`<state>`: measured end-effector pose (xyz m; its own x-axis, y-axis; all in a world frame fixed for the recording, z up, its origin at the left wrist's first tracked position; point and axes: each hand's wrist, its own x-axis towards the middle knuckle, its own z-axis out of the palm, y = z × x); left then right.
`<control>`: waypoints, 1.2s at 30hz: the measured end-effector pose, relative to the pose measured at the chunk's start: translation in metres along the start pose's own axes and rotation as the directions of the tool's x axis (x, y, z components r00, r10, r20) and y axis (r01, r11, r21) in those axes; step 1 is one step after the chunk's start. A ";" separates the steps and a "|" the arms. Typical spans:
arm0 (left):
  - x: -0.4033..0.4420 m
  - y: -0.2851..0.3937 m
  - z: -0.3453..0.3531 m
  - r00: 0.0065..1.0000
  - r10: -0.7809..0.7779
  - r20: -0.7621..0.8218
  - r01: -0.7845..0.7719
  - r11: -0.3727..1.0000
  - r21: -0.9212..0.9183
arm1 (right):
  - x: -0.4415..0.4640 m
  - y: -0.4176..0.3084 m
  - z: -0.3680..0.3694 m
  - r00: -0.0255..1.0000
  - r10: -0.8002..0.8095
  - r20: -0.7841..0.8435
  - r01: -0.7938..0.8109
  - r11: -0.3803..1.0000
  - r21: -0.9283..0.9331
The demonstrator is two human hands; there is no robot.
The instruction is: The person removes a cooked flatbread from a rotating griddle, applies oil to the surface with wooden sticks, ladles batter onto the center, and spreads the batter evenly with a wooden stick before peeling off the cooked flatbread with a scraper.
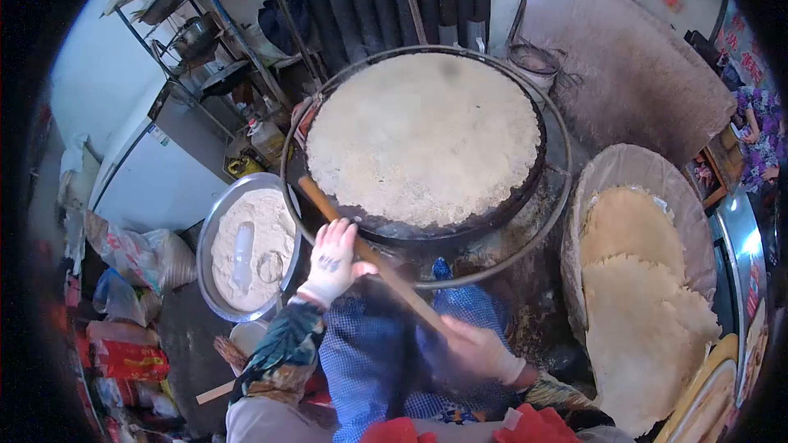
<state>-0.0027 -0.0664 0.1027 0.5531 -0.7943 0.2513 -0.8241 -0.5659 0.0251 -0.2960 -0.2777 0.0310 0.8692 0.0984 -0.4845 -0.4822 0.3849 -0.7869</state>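
Note:
My left hand (330,261), in a pale glove with a dark mark on its back, grips a long wooden stick (402,287) near its upper part. My right hand (484,350), also gloved, closes round the stick's lower end, slightly blurred. The stick lies at a slant above my blue checked lap, its far tip by the rim of a big round griddle (492,230). A wide, thin, pale sheet of batter or flatbread (419,139) covers most of the griddle, with a ragged near edge.
A metal basin (210,279) of flour (271,234) with a clear plastic bottle (243,250) stands left. Folded flatbreads (648,312) fill a lined basket (698,234) at right. A metal ring (564,197) surrounds the griddle. Shelves (217,12) stand behind; another person (759,127) is far right.

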 end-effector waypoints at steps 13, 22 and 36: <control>-0.040 0.008 0.052 0.999 0.028 0.044 -0.033 0.992 0.119 | -0.013 -0.089 0.042 0.940 -0.205 -0.272 0.138 0.959 -0.247; -0.046 0.162 0.050 0.950 0.004 -0.313 -0.145 0.892 -0.428 | -0.033 -0.053 0.023 0.956 -0.208 -0.205 0.174 0.970 -0.170; 0.275 0.216 0.103 0.892 0.433 0.131 -0.426 0.901 -0.081 | -0.095 -0.082 -0.115 0.912 -0.089 -0.401 0.218 0.933 0.288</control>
<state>-0.0155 -0.4299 0.0775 0.1521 -0.9824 0.1081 -0.9881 -0.1537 -0.0059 -0.3517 -0.4242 0.0982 0.7915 -0.3128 -0.5251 -0.2292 0.6445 -0.7294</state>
